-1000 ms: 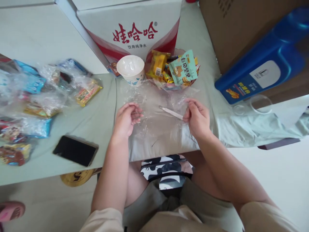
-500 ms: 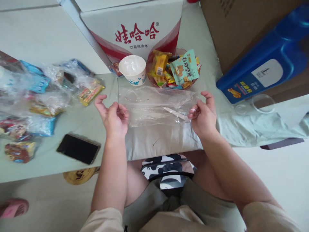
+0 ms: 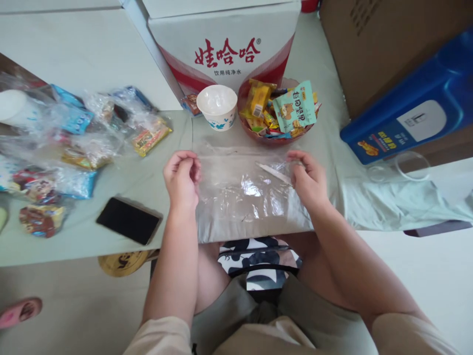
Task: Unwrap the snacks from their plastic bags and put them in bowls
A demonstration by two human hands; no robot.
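Observation:
A clear plastic bag point(image 3: 236, 185) is stretched flat between my two hands, close to the table's front edge. My left hand point(image 3: 182, 180) is closed, with thumb and fingertips pinching the bag's left edge. On the opposite side, my right hand point(image 3: 309, 180) grips the bag's right edge with curled fingers. A narrow, pointed white strip point(image 3: 274, 173) reaches from my right fingers across the bag; I cannot tell what it is. Beyond the bag stand a white paper cup point(image 3: 217, 109) with a blue print and a reddish bowl point(image 3: 254, 132) full of wrapped snacks.
Bagged snacks point(image 3: 88, 143) cover the table's left side, and a black phone point(image 3: 128, 220) lies nearer me. A white carton point(image 3: 225, 49) with red lettering stands behind the bowl. At right are a large blue bottle point(image 3: 410, 113) and a clear plastic cup point(image 3: 410, 166).
The bag has come down toward me and now lies spread flatter, its near edge closer to the table's edge. My left fingers have closed in. The view has shifted slightly left.

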